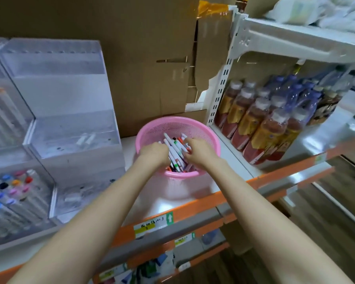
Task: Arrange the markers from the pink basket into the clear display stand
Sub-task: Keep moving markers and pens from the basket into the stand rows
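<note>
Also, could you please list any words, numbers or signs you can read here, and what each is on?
White up arrow: green sticker on the orange shelf edge.
Handwritten label beside it: digits, too blurred to quote.
Bottle labels, print on the markers, lower shelf tags: too blurred to read.

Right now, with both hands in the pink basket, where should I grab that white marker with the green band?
Take the green-banded marker by its barrel, mid-length, from above. It lies slanted atop the pile in the pink basket, between your left hand and right hand, so fingers can likely pinch across it.
</note>
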`<state>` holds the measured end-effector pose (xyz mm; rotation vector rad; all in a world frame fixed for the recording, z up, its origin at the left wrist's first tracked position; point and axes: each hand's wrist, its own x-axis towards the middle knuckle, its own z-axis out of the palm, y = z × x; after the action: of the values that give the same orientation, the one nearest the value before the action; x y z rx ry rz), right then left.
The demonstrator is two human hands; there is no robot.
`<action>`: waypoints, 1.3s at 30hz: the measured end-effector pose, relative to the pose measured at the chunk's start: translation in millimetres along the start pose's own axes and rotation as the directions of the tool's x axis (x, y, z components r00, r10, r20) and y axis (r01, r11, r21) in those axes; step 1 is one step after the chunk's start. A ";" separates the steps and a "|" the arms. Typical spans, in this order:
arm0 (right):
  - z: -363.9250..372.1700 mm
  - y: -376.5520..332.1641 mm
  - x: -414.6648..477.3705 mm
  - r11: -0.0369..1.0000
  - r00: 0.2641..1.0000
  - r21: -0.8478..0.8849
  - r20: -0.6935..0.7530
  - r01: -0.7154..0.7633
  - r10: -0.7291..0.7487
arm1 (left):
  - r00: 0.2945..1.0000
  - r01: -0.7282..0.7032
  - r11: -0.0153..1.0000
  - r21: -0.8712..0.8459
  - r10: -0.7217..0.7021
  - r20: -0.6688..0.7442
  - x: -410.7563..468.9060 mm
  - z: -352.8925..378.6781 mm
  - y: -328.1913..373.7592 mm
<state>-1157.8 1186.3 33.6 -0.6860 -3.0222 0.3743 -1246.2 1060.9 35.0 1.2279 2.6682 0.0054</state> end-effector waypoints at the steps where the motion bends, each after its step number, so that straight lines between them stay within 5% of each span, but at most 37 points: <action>1: 2.0 0.3 3.9 1.000 1.000 -0.010 0.002 -0.012 0.012 | 1.000 0.021 1.000 -0.016 -0.020 0.016 2.9 0.7 1.3; 12: 11.1 -4.2 25.0 0.996 0.999 0.084 0.039 -0.037 0.034 | 0.976 0.204 0.834 -0.513 -0.214 0.040 28.8 0.8 5.2; 24: 12.4 -1.9 23.9 0.972 0.996 0.223 -0.035 -0.069 0.079 | 0.950 0.290 0.703 -0.649 -0.295 0.105 23.5 3.2 1.8; 29: 11.0 -6.2 21.6 0.987 0.994 0.127 -0.018 -0.103 0.106 | 0.935 0.307 0.680 -0.666 -0.346 0.078 26.4 3.5 1.5; 39: 3.8 -5.5 16.7 0.916 0.966 0.357 -0.242 0.181 -0.096 | 0.947 0.020 0.622 -0.782 -0.262 -0.185 23.0 0.4 -2.4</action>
<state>-1175.5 1187.7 30.7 -0.4445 -2.6555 0.7893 -1262.5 1076.5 30.2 0.7348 2.4568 1.2674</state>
